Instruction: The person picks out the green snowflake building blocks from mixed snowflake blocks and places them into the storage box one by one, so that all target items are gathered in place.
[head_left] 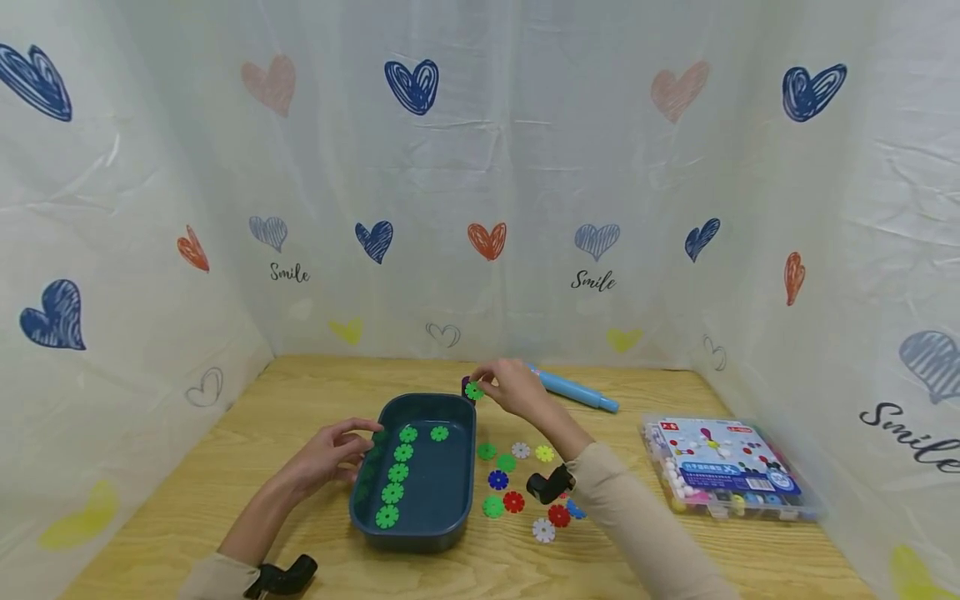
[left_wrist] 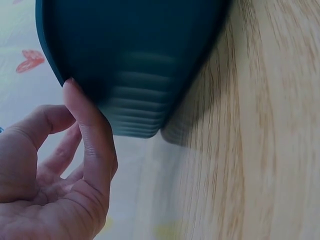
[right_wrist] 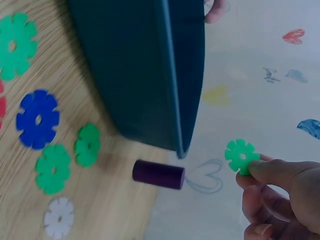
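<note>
A dark blue-green tray (head_left: 414, 546) stands on the table, with a column of several green snowflake discs (head_left: 397, 472) and one separate green disc (head_left: 439, 433) inside. My left hand (head_left: 330, 452) is at its left side; in the left wrist view a fingertip (left_wrist: 72, 90) touches the rim, the other fingers loosely bent. Beyond the tray's far right corner, my right hand (head_left: 513, 390) pinches a green snowflake disc (right_wrist: 242, 156) between thumb and finger, in the air. Behind that disc stands a dark purple cylinder (right_wrist: 159, 174), partly hidden in the head view.
Loose discs lie right of the tray, among them blue (head_left: 498, 480), red (head_left: 513, 502), white (head_left: 543, 530) and yellow (head_left: 544, 453). A light blue tube (head_left: 577, 390) lies at the back. A clear box of molecule-model parts (head_left: 731, 467) sits at the right. Heart-printed curtains (head_left: 480, 167) enclose the table.
</note>
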